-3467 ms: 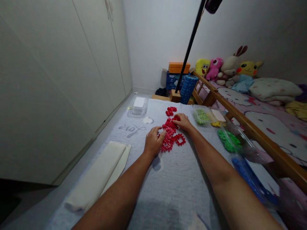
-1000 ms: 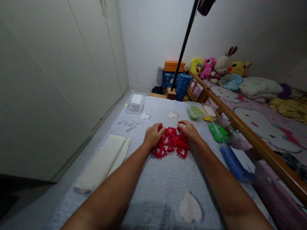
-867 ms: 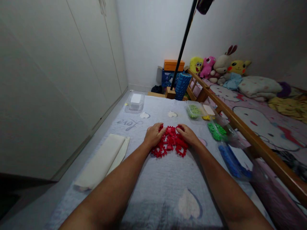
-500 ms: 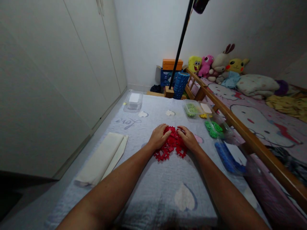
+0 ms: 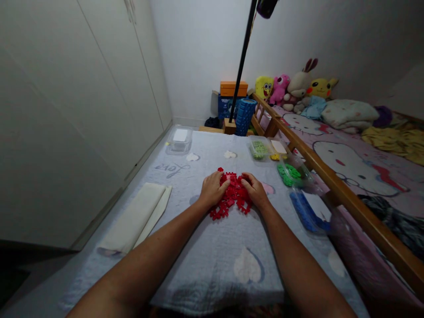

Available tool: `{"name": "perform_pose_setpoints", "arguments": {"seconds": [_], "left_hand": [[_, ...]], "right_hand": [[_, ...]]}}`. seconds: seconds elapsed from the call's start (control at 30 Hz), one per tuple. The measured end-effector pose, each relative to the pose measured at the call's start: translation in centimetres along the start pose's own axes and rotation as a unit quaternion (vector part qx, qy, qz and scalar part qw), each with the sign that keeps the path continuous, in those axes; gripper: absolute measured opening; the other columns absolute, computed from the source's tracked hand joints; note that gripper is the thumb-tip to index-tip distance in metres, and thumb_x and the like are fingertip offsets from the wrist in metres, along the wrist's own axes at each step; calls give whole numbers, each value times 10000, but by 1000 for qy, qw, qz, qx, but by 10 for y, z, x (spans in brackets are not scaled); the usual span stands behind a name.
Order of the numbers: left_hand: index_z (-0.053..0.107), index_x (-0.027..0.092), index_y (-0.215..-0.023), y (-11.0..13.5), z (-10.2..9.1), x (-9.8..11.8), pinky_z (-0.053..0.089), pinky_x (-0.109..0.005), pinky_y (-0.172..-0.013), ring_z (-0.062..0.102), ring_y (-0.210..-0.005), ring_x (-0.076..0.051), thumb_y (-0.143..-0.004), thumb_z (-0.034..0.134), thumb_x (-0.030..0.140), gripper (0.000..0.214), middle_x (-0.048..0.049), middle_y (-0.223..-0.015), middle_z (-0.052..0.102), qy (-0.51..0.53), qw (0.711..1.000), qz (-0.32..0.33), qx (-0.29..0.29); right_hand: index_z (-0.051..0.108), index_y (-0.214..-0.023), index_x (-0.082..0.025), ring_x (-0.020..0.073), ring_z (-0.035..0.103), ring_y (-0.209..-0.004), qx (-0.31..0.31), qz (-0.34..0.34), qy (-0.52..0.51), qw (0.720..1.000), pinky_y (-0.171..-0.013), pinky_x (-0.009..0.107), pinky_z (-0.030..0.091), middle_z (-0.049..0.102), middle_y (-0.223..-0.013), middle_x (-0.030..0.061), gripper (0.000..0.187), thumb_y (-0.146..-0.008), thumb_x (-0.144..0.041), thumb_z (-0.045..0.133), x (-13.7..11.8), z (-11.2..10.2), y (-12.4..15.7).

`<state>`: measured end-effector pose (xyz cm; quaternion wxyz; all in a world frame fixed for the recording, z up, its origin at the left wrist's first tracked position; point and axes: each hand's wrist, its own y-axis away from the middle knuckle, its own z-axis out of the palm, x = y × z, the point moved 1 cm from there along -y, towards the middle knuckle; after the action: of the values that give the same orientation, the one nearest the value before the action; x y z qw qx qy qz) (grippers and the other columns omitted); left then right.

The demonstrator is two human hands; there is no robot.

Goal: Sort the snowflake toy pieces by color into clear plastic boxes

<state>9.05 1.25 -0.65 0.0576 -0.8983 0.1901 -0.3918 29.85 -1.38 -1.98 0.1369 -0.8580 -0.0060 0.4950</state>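
A heap of red plastic interlocking pieces (image 5: 232, 196) lies on a pale blue blanket (image 5: 212, 247) spread on the floor. My left hand (image 5: 212, 191) cups the heap's left side, fingers curled against the pieces. On the right side my right hand (image 5: 254, 190) presses in the same way, fingers bent over the pile. The two hands squeeze the pieces together between them.
Clear containers hold light green pieces (image 5: 259, 149), dark green pieces (image 5: 289, 173) and blue pieces (image 5: 306, 212) along the right. An empty clear box (image 5: 179, 140) sits far left. A folded cream cloth (image 5: 135, 218) lies left. A wooden bed rail (image 5: 331, 176) and black pole (image 5: 240, 66) stand nearby.
The red pieces were spread farther away; both hands dragged them nearer and pushed them into a tighter heap. The view has shifted slightly, so everything sits further left.
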Motion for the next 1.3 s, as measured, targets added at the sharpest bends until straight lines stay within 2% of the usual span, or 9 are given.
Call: {"name": "perform_pose_setpoints", "arguments": {"seconds": [0.2,0.3,0.43,0.57,0.83,1.03,1.1,1.23,1.3], "left_hand": [[597,195,-1347,-4,-2,10,414,-482,-1159,587,-1323,-289,-975,550,424,439,-148,-1385,655,-4,999,19,-48],[500,199,-1480,6,-18,2,323,-535,-1232,443,-1482,-340,-886,672,536,705,-183,-1574,498,-5,997,23,-69],[352,240,-1605,38,-38,-12,246,-609,-1260,271,-1575,-428,-588,896,640,1221,-207,-1675,346,-26,991,52,-124],[279,234,-1649,63,-42,-18,218,-628,-1267,187,-1595,-475,-504,944,624,1380,-242,-1720,231,-67,982,52,-170],[239,190,-1666,46,-19,-5,199,-604,-1283,203,-1594,-444,-637,853,709,1306,-252,-1718,214,-85,982,81,-146],[295,226,-1651,35,-19,-1,168,-654,-1272,173,-1594,-465,-538,869,778,1369,-230,-1719,222,-75,983,73,-149],[344,233,-1630,30,-23,-6,206,-634,-1268,209,-1588,-443,-613,845,755,1248,-214,-1710,257,-62,986,69,-138],[509,213,-1510,8,-37,-27,291,-541,-1259,339,-1545,-342,-931,637,552,683,-182,-1643,392,-73,996,36,-41],[549,187,-1456,-7,-46,-43,321,-519,-1250,395,-1508,-335,-920,659,462,612,-185,-1598,439,-109,994,-3,18]], "right_hand": [[680,-1203,-230,278,678,-1169,-7,3,-34,999,-1098,451,493,748,-1226,104,470,-883,-559,579,4,-2,-1],[673,-1209,-237,274,665,-1205,-8,15,-44,999,-1096,433,498,736,-1261,100,469,-898,-572,568,6,-3,-2],[672,-1204,-224,275,670,-1188,-6,20,-43,999,-1092,433,501,731,-1263,108,479,-898,-577,565,8,-3,-2],[684,-1196,-220,289,671,-1188,-5,6,-29,1000,-1094,452,496,737,-1251,118,476,-885,-564,575,5,0,-3],[716,-1182,-231,305,666,-1181,-4,-33,-47,998,-1117,488,464,744,-1243,111,485,-853,-578,637,-7,6,-1],[719,-1143,-217,309,667,-1147,45,-4,-101,994,-1070,485,485,741,-1212,111,471,-857,-580,628,0,3,-4],[718,-1123,-207,306,662,-1135,81,0,-106,991,-1060,485,485,740,-1188,113,464,-863,-576,609,4,0,-5],[720,-1054,-181,301,648,-1109,155,-9,-85,984,-1071,497,459,733,-1121,124,439,-865,-556,591,9,-3,-8],[721,-1029,-180,293,649,-1069,167,-6,-78,983,-1053,495,464,730,-1089,122,430,-860,-553,591,10,-4,-9]]}}
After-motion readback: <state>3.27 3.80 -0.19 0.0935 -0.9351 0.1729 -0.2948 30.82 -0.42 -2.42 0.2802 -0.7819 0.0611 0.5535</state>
